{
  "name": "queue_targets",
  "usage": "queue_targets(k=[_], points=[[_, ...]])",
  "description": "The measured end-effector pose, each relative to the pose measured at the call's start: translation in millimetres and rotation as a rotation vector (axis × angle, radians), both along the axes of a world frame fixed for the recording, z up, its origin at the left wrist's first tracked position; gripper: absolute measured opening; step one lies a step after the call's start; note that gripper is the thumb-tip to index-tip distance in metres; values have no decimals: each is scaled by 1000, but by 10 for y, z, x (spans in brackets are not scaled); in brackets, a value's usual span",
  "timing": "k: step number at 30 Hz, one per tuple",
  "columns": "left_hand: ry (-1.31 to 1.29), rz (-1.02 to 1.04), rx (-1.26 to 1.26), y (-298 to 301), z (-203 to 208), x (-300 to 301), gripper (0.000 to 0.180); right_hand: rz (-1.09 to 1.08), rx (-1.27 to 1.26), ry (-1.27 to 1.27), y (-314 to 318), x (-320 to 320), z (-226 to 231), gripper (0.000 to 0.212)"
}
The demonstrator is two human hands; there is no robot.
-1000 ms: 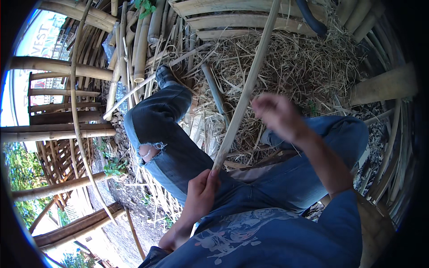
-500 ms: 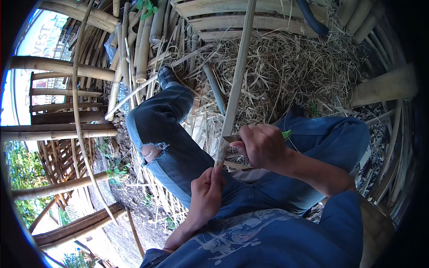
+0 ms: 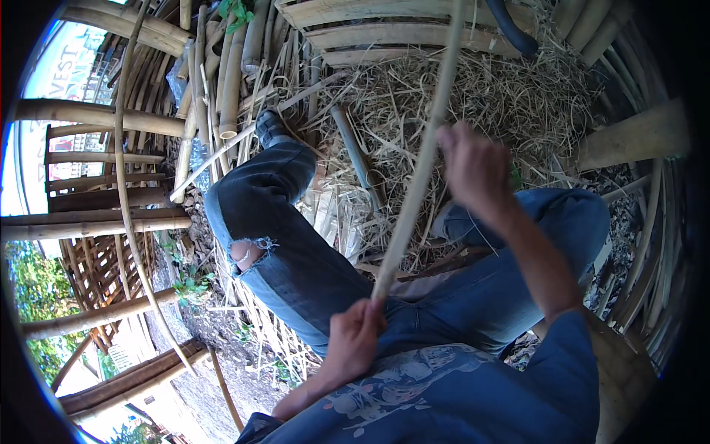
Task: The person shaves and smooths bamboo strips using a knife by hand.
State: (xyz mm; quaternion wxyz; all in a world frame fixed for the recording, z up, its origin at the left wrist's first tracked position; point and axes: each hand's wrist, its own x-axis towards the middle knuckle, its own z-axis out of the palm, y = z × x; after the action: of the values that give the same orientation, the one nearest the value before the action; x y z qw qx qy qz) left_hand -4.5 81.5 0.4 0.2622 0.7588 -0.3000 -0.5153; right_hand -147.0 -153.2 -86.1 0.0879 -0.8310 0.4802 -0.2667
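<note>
A long pale bamboo strip (image 3: 418,189) slants up and away from my lap, slightly blurred. Its near end is gripped in my left hand (image 3: 353,339), close to my waist, fingers wrapped round and thumb along the strip. My right hand (image 3: 477,169) is closed and raised beside the strip's middle, smeared by motion. It holds a knife, whose blade showed clearly half a second ago but is hidden or blurred now. I sit with my jeans-covered legs (image 3: 285,259) spread on either side of the strip.
A heap of thin bamboo shavings (image 3: 488,96) lies beyond my lap. A short bamboo piece (image 3: 353,148) rests at its left edge. Bamboo poles (image 3: 235,89) are stacked at the far left, near a slatted bamboo panel (image 3: 399,33). A dark curved tube (image 3: 512,29) hangs at the top.
My right hand has moved up and away along the strip, from near my left hand to its middle. The strip's far end has swung right; my left hand has shifted slightly right and nearer me.
</note>
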Motion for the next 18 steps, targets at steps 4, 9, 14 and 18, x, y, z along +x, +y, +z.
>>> queue_targets(k=[4, 9, 14, 18], points=[[63, 78, -11, 127, -92, 62, 38, -140, 128, -113, -311, -371, -26, 35], [-59, 146, -127, -36, -220, 166, 33, 15, 294, -233, 107, -108, 223, 33], [-245, 27, -203, -149, -230, 155, 23, 402, 66, -357, 636, 159, 220, 17], [-300, 12, -227, -190, -137, 57, 17, 477, 143, -246, 902, 234, 196, 26]])
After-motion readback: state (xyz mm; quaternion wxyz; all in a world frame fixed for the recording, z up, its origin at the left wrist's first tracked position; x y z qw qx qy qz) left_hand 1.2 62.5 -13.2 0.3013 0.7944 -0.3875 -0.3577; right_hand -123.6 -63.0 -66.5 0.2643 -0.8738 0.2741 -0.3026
